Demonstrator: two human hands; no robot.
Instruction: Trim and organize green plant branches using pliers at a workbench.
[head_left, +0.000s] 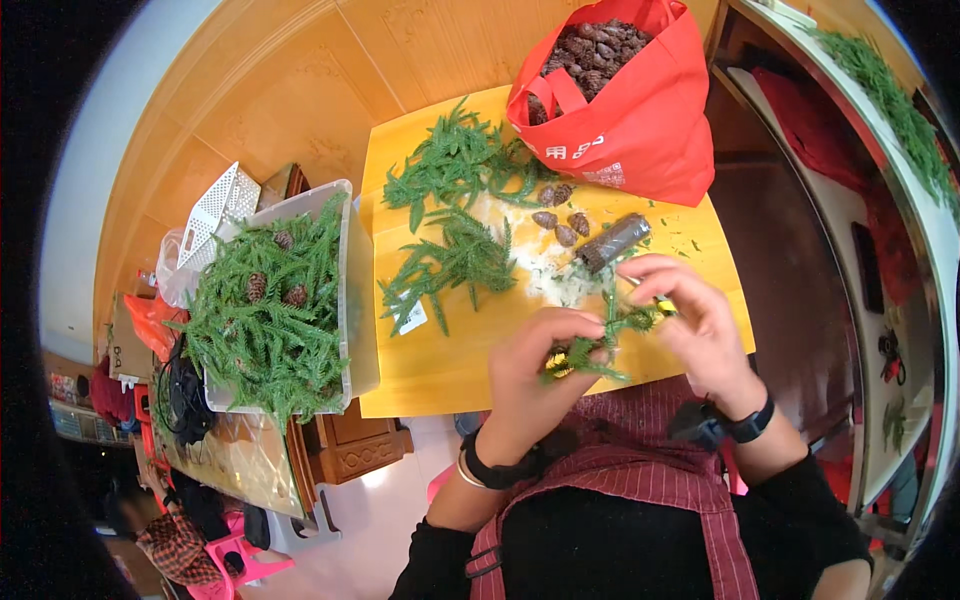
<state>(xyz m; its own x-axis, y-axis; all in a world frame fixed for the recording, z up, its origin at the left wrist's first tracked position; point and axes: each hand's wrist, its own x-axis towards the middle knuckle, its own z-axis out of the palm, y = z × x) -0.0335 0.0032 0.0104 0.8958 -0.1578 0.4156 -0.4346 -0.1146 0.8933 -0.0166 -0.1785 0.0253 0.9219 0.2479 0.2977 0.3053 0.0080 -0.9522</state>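
Note:
My left hand (545, 365) is closed around an artificial pine sprig (606, 342), its green needles sticking out between the fingers. Close by on the right, my right hand (695, 315) has bent fingers at the sprig's other end. A small pale thing shows by its fingertips, too small to name. Just beyond the hands, a dark brown roll (614, 242) lies on the yellow table (450, 370). Several pine cones (566, 235) sit beside it, among pale scraps and green bits. Two heaps of loose pine sprigs (455, 258) spread out to the left.
A red bag (640, 130) full of pine cones stands at the table's back right. On the left is a clear plastic bin (346, 300) heaped with greenery and a few cones. A white perforated basket (220, 212) is behind it. Shelving (860, 250) borders the right side. Another person (180, 545) sits far left.

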